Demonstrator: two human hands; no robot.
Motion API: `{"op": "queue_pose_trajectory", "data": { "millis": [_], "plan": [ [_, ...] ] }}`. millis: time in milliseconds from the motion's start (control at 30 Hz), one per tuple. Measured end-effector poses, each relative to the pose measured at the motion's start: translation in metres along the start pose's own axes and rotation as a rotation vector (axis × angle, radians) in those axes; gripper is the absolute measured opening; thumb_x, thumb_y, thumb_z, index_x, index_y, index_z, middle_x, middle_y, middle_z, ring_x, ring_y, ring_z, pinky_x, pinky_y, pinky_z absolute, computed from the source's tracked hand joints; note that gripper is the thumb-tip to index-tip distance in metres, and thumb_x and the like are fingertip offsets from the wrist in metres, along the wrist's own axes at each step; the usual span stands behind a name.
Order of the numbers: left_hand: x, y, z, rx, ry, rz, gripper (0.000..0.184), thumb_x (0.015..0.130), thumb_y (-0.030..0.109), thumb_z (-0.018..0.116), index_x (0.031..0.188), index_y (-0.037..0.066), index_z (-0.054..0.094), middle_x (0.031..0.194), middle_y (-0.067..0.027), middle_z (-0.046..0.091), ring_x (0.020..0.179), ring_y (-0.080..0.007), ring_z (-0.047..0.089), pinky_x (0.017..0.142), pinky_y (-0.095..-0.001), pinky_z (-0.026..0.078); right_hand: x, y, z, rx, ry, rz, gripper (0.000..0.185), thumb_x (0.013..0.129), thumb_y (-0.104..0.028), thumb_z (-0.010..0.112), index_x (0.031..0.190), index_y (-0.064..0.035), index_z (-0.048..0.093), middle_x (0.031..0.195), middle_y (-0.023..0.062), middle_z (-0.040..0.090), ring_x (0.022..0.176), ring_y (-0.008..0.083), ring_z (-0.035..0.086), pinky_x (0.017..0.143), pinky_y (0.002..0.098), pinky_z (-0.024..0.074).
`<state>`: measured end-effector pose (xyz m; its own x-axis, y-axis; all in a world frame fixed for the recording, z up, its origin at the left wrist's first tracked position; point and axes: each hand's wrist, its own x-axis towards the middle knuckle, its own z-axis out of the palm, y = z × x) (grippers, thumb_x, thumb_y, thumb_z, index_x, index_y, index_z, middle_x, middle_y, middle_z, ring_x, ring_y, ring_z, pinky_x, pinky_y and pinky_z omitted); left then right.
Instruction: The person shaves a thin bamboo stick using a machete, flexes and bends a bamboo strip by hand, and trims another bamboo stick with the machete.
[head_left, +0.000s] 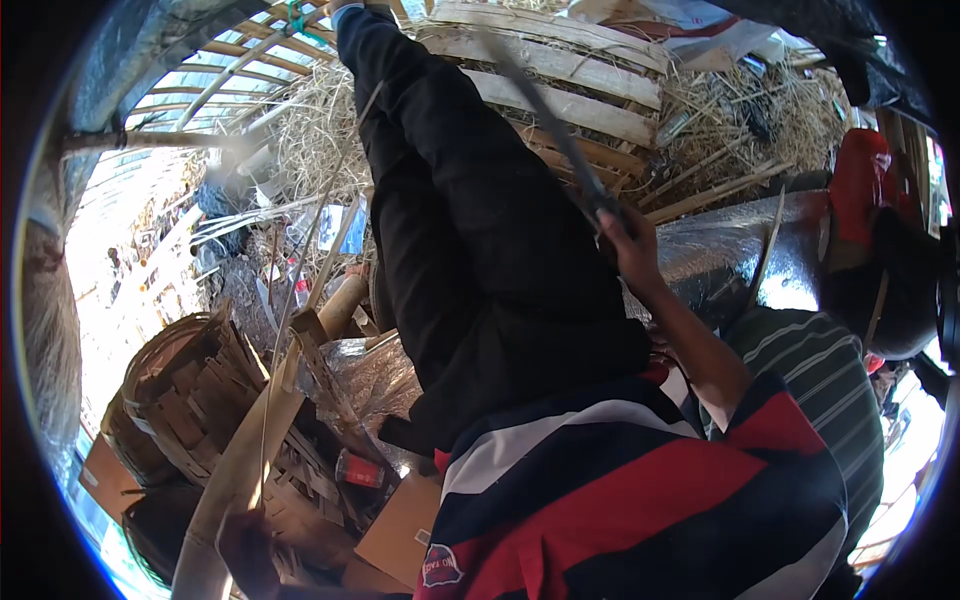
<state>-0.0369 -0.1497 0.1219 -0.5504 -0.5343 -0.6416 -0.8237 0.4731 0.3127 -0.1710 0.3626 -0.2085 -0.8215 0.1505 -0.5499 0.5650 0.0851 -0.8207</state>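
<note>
My right hand [632, 250] is closed around the handle of a long-bladed knife [550, 115]. Its dark, narrow blade points up and away over my outstretched legs, and the tip is blurred. At the lower left, in shadow, my left hand [248, 548] appears closed on the near end of a thin bamboo strip [293, 310]. That strip runs up past my legs toward the top. Beside the left hand leans a broad split bamboo piece [243, 465]. Shadow hides part of the left fingers.
Woven bamboo baskets [175, 385] stand at the left, near a red can [360, 470] and a cardboard box [400, 530]. Ahead lie pale wooden slats [560, 65] and dry straw [740, 110]. A striped cushion-like bundle [815, 390] is at my right.
</note>
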Motion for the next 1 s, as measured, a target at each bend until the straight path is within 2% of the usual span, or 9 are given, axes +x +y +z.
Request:
{"op": "queue_pose_trajectory", "data": {
  "millis": [133, 200, 333, 400, 467, 600, 667, 900, 1000],
  "plan": [
    [0.040, 0.041, 0.075, -0.258, -0.178, 0.083, 0.010, 0.091, 0.010, 0.064, 0.096, 0.002, 0.059, 0.066, 0.0052, 0.048, 0.056, 0.0002, 0.039, 0.048, -0.0177, 0.027, 0.021, -0.005, -0.006, 0.051, 0.251, -0.025, 0.031, 0.092, -0.033, 0.067, 0.101, -0.0031, 0.064, 0.069, -0.0038, 0.052, 0.055, 0.0059, 0.048, 0.051, 0.0249, 0.0383],
    [0.062, 0.053, 0.120, -0.470, -0.257, 0.096, 0.008, 0.091, 0.007, 0.063, 0.095, 0.001, 0.061, 0.066, 0.0042, 0.050, 0.056, -0.0009, 0.041, 0.048, -0.0190, 0.028, 0.017, -0.019, -0.013, 0.137, 0.376, 0.058, 0.026, 0.094, -0.034, 0.064, 0.097, -0.0090, 0.058, 0.064, -0.0054, 0.046, 0.049, 0.0034, 0.042, 0.043, 0.0202, 0.0297],
    [0.108, 0.078, 0.195, -0.348, -0.373, 0.245, 0.011, 0.094, 0.010, 0.062, 0.097, -0.001, 0.062, 0.068, 0.0032, 0.052, 0.059, -0.0022, 0.043, 0.052, -0.0212, 0.034, 0.004, -0.037, -0.028, 0.246, 0.299, 0.112, 0.024, 0.094, -0.033, 0.063, 0.095, -0.0106, 0.055, 0.061, -0.0067, 0.042, 0.047, 0.0044, 0.039, 0.045, 0.0226, 0.0333],
    [0.119, 0.091, 0.221, -0.430, -0.389, 0.204, 0.012, 0.094, 0.011, 0.063, 0.097, -0.001, 0.062, 0.069, 0.0032, 0.053, 0.060, -0.0025, 0.043, 0.052, -0.0216, 0.035, -0.001, -0.042, -0.035, 0.697, 0.083, 0.230, 0.021, 0.095, -0.029, 0.063, 0.092, -0.0115, 0.053, 0.058, -0.0071, 0.038, 0.045, 0.0056, 0.038, 0.050, 0.0257, 0.0377],
    [0.129, 0.100, 0.238, -0.505, -0.508, 0.195, 0.013, 0.094, 0.012, 0.063, 0.096, -0.001, 0.063, 0.071, 0.0021, 0.054, 0.062, -0.0031, 0.046, 0.054, -0.0214, 0.037, -0.001, -0.044, -0.031, 0.626, 0.078, 0.242, 0.018, 0.094, -0.026, 0.062, 0.091, -0.0119, 0.052, 0.058, -0.0071, 0.037, 0.045, 0.0058, 0.037, 0.053, 0.0268, 0.0391],
    [0.140, 0.108, 0.263, -0.596, -0.495, 0.320, 0.011, 0.095, 0.014, 0.063, 0.095, 0.003, 0.062, 0.067, 0.0041, 0.051, 0.055, -0.0012, 0.043, 0.048, -0.0192, 0.031, -0.011, -0.058, -0.011, 0.400, 0.146, 0.204, 0.014, 0.092, -0.017, 0.062, 0.089, -0.0121, 0.049, 0.057, -0.0071, 0.037, 0.044, 0.0062, 0.037, 0.054, 0.0273, 0.0401],
    [0.143, 0.111, 0.271, -0.577, -0.538, 0.368, 0.014, 0.095, 0.012, 0.063, 0.097, -0.002, 0.063, 0.073, 0.0007, 0.057, 0.065, -0.0048, 0.051, 0.058, -0.0224, 0.041, -0.015, -0.068, -0.001, 0.363, 0.181, 0.206, 0.015, 0.090, -0.014, 0.064, 0.089, -0.0110, 0.049, 0.057, -0.0064, 0.037, 0.044, 0.0064, 0.036, 0.053, 0.0279, 0.0404],
    [0.140, 0.107, 0.287, -0.443, -0.499, 0.362, 0.012, 0.093, 0.008, 0.063, 0.095, -0.003, 0.060, 0.075, -0.0068, 0.062, 0.066, -0.0086, 0.055, 0.060, -0.0265, 0.044, -0.012, -0.078, 0.006, 0.084, -0.046, -0.075, 0.017, 0.088, -0.008, 0.066, 0.093, -0.0047, 0.050, 0.059, -0.0019, 0.045, 0.045, 0.0051, 0.042, 0.042, 0.0231, 0.0334],
    [0.139, 0.100, 0.295, -0.410, -0.354, 0.552, 0.013, 0.091, 0.008, 0.065, 0.095, -0.002, 0.058, 0.078, -0.0118, 0.065, 0.065, -0.0142, 0.058, 0.061, -0.0296, 0.046, -0.012, -0.079, 0.011, -0.041, -0.140, -0.067, 0.019, 0.089, -0.011, 0.068, 0.095, -0.0040, 0.051, 0.061, -0.0015, 0.048, 0.047, 0.0049, 0.045, 0.043, 0.0227, 0.0352]
  ]
}}
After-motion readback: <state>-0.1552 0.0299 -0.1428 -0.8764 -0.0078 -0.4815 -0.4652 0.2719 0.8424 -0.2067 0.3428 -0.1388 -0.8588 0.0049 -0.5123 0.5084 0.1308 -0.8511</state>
